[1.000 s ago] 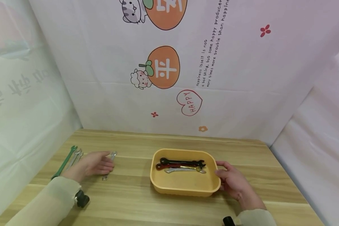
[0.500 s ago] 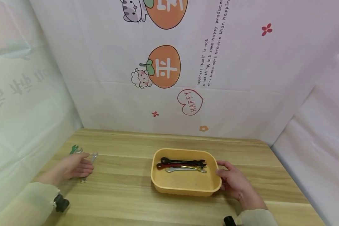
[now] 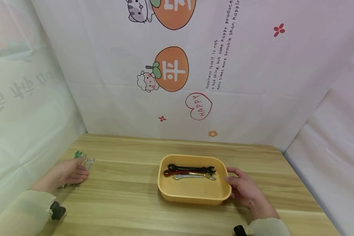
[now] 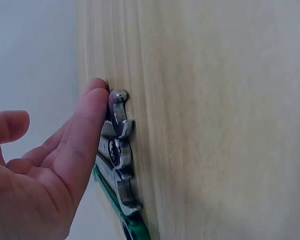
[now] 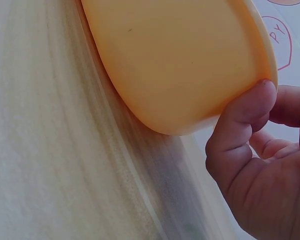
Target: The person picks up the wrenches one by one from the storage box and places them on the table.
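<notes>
My left hand lies at the left of the table, its nearly straight fingers against a silver wrench. Close by are other silver wrenches and a green wrench, partly hidden behind the hand. In the left wrist view, the ends of the silver wrenches sit side by side under the fingers, with the green wrench beyond. A yellow plastic tray stands right of centre. My right hand grips its right end, with the thumb on the wall.
Inside the tray lie a black wrench, a red wrench, a gold wrench and a silver wrench. A printed white sheet hangs along the table's back edge, and plain sheets flank both sides.
My left hand has moved left with the silver wrench, which now lies right beside the other silver ones and the green one. The right hand and the tray have stayed put.
</notes>
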`<action>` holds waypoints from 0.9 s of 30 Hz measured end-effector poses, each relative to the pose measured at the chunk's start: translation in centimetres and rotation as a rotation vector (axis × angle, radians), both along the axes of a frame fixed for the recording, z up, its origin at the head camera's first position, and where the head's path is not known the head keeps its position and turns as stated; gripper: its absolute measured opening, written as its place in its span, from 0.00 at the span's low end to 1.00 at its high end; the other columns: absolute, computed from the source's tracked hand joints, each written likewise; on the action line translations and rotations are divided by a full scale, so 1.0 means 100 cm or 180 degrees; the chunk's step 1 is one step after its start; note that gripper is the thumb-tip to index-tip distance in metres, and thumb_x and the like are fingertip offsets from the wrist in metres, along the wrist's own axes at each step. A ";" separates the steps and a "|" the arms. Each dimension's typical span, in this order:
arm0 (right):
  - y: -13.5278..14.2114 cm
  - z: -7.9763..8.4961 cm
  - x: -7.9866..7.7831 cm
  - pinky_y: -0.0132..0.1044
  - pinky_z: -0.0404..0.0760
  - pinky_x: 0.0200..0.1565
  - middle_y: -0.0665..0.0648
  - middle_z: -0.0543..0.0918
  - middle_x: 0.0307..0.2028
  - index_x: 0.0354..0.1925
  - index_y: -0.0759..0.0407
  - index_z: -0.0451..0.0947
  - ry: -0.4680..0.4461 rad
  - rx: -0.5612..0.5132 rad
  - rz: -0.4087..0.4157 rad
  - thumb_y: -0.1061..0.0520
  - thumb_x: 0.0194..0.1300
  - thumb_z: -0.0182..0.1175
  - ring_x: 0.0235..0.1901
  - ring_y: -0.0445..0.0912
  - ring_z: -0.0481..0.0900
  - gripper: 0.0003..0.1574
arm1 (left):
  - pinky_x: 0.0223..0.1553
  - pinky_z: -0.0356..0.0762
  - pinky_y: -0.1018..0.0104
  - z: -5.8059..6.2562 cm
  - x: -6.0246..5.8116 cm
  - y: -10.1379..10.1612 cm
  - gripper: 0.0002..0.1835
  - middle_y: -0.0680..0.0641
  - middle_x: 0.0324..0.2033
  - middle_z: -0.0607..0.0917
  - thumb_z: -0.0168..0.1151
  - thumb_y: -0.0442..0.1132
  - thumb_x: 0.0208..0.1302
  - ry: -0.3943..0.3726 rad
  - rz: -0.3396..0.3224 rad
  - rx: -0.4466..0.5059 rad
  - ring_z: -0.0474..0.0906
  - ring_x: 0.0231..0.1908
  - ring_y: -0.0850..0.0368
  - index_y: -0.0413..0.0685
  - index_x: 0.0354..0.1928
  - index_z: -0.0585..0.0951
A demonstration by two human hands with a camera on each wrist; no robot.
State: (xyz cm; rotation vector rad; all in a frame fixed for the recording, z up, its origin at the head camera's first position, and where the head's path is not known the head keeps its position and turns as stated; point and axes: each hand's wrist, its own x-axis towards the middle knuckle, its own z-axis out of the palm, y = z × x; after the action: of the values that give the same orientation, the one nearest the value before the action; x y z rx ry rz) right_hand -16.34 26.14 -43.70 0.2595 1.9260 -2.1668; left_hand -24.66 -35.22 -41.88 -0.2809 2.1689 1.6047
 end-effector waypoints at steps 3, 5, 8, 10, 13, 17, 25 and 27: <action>0.000 0.000 0.000 0.40 0.83 0.33 0.61 0.82 0.40 0.70 0.64 0.55 -0.0002 0.0002 0.0000 0.64 0.73 0.52 0.33 0.49 0.82 0.31 | 0.44 0.83 0.57 0.001 0.000 -0.001 0.41 0.40 0.36 0.86 0.33 0.54 0.80 0.0007 0.0010 -0.0014 0.85 0.38 0.50 0.09 0.61 0.58; 0.000 0.000 0.000 0.40 0.83 0.32 0.61 0.82 0.40 0.70 0.64 0.55 -0.0004 0.0002 -0.0011 0.64 0.74 0.52 0.33 0.49 0.81 0.31 | 0.44 0.83 0.57 0.002 0.000 -0.001 0.41 0.40 0.37 0.85 0.33 0.54 0.80 0.0015 0.0007 -0.0037 0.85 0.39 0.50 0.09 0.61 0.57; 0.000 0.001 0.000 0.39 0.82 0.32 0.61 0.82 0.40 0.70 0.64 0.55 -0.0011 0.0012 -0.0027 0.64 0.74 0.52 0.33 0.48 0.81 0.31 | 0.44 0.83 0.56 0.003 -0.001 0.000 0.42 0.39 0.38 0.85 0.32 0.55 0.80 0.0031 -0.0054 -0.0076 0.84 0.39 0.49 0.09 0.61 0.57; 0.000 0.001 0.001 0.39 0.82 0.32 0.61 0.82 0.40 0.70 0.64 0.55 -0.0016 0.0019 -0.0033 0.64 0.74 0.52 0.33 0.48 0.81 0.31 | 0.44 0.83 0.56 0.004 -0.002 0.002 0.42 0.38 0.40 0.84 0.31 0.55 0.80 0.0084 -0.0114 -0.0135 0.84 0.40 0.49 0.09 0.61 0.57; 0.000 0.002 0.001 0.38 0.81 0.30 0.61 0.82 0.40 0.70 0.64 0.55 -0.0018 0.0036 -0.0040 0.64 0.74 0.52 0.32 0.48 0.81 0.31 | 0.47 0.82 0.54 0.004 -0.004 0.009 0.41 0.30 0.45 0.82 0.32 0.54 0.81 0.0229 -0.0287 -0.0173 0.83 0.44 0.44 0.10 0.62 0.56; 0.000 0.002 0.001 0.37 0.81 0.29 0.62 0.82 0.40 0.70 0.64 0.56 -0.0005 0.0059 -0.0049 0.63 0.74 0.52 0.31 0.48 0.81 0.31 | 0.58 0.74 0.49 0.008 -0.010 0.031 0.44 0.22 0.61 0.70 0.32 0.59 0.80 0.0459 -0.0756 0.0155 0.73 0.59 0.33 0.16 0.69 0.52; -0.001 0.003 0.002 0.36 0.80 0.28 0.61 0.83 0.39 0.69 0.64 0.57 0.0002 0.0044 -0.0058 0.64 0.73 0.52 0.30 0.47 0.81 0.30 | 0.71 0.38 0.45 0.029 -0.020 0.115 0.53 0.29 0.72 0.54 0.05 0.67 0.70 0.0931 -0.2176 0.1092 0.48 0.72 0.35 0.25 0.73 0.52; -0.002 0.002 0.002 0.37 0.80 0.28 0.61 0.83 0.39 0.69 0.64 0.57 0.0001 0.0027 -0.0058 0.64 0.73 0.52 0.30 0.48 0.81 0.30 | 0.71 0.37 0.46 0.034 -0.016 0.141 0.55 0.31 0.72 0.57 0.00 0.67 0.68 0.1071 -0.2432 0.1051 0.51 0.72 0.38 0.29 0.73 0.56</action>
State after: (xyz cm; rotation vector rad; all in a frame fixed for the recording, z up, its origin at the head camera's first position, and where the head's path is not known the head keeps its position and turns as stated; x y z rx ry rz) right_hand -16.16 25.95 -43.45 0.2792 1.9410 -2.1706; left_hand -26.28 -21.15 -38.48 0.8662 1.8198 1.5526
